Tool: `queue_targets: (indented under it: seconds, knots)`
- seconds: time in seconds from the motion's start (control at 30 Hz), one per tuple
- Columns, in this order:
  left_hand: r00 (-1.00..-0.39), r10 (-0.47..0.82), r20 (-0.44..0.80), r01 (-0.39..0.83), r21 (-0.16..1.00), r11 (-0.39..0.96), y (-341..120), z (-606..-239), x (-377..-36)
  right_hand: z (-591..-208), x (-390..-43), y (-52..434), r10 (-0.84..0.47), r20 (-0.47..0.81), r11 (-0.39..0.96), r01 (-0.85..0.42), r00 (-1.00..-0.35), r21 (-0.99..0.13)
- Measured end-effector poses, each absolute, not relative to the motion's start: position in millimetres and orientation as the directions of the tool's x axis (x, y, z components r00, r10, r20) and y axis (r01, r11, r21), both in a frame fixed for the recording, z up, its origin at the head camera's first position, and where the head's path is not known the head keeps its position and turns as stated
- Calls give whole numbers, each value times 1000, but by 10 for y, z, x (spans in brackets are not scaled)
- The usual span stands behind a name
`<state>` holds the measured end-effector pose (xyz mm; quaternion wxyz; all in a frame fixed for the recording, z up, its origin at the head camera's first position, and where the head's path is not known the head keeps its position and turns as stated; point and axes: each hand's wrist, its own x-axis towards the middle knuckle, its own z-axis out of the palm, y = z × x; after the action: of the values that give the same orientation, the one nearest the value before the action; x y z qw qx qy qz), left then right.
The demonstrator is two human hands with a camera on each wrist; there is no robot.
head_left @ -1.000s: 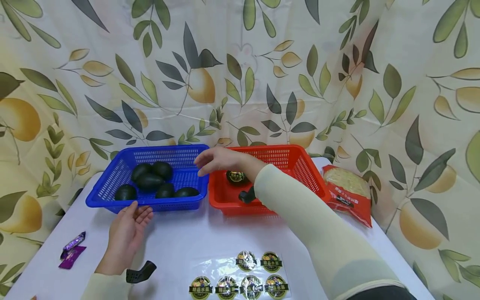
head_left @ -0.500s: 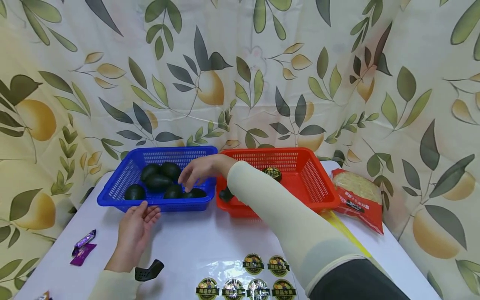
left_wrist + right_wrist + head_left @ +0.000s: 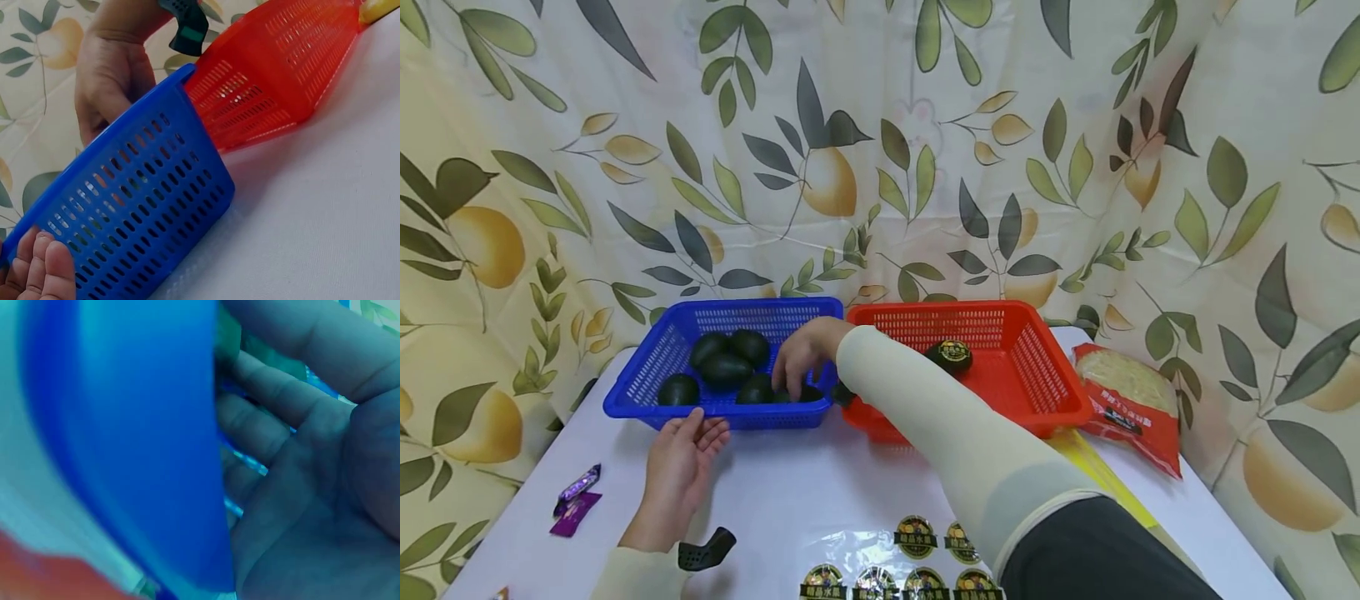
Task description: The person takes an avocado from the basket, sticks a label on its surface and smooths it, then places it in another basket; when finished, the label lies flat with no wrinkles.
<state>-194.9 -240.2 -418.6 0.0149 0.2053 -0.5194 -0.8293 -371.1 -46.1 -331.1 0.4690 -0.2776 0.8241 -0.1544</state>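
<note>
A blue basket (image 3: 642, 377) holds several dark avocados (image 3: 726, 367). My right hand (image 3: 800, 354) reaches into its right end, and the fingers point down onto an avocado (image 3: 809, 392) by the right wall. In the right wrist view the palm (image 3: 312, 506) shows bare, close to the blue basket wall (image 3: 137, 425). My left hand (image 3: 686, 451) lies on the white table (image 3: 820, 475) with relaxed fingers (image 3: 39, 270) against the basket's front wall (image 3: 144, 212). The red basket (image 3: 1047, 377) beside it holds one avocado with a round sticker (image 3: 951, 356).
A sheet of round stickers (image 3: 887, 567) lies at the table's near edge. A red noodle packet (image 3: 1123, 396) sits at the right, and purple candy wrappers (image 3: 576, 501) at the left. A leaf-print curtain (image 3: 880, 167) hangs behind the baskets.
My right hand moved left from the red basket's rim and lowered into the blue basket's right end. The left hand stayed at the blue basket's front.
</note>
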Motion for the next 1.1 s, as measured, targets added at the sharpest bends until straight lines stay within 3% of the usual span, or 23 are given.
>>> queue_targets:
  seconds: [0.13,0.33,0.53,0.7,1.1]
  knots:
    - [-917,-254,-309,-165,871,-462,-2395,-4195,-1944,-3285,-3651,-522,-559,-711,826,-352,-426,-439]
    - [-913,-260,-314,-170,873,-457,-2362,-4212,-1951,-3280,-3636,-553,-460,-756,885,-305,-465,-351]
    - [-909,-252,-332,-185,863,-470,-2348,-4197,-1971,-3293,-3697,-529,-482,-755,858,-414,-446,-304]
    - [-910,-251,-330,-183,863,-471,-2360,-4174,-1962,-3236,-3746,-474,-562,-704,810,-463,-434,-361]
    - [-919,-226,-324,-186,860,-475,-2403,-4171,-1936,-3159,-3749,-333,-676,-571,733,-348,-466,-584]
